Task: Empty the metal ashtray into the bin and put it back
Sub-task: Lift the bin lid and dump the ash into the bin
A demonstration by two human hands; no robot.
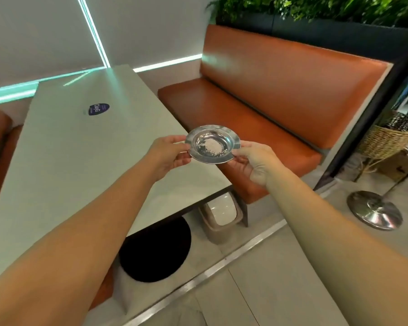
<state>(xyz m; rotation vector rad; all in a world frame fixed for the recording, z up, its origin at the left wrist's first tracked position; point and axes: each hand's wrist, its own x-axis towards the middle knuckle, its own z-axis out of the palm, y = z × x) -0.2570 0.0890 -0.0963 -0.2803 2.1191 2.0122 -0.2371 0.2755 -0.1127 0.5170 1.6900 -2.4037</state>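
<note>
A round metal ashtray (213, 144) with a small heap of pale ash in its bowl is held level in the air, just past the table's right edge and above the bench seat. My left hand (169, 154) pinches its left rim. My right hand (254, 162) grips its right rim from below. A small beige bin (220, 214) with a white swing lid stands on the floor under the table's near right corner, partly hidden by the tabletop.
The white table (80, 149) carries a dark round sticker (99, 108). An orange bench (269, 102) runs along the right. The table's black round base (156, 250) lies on the floor. A metal stand base (375, 209) and a wicker basket (391, 135) stand at the right.
</note>
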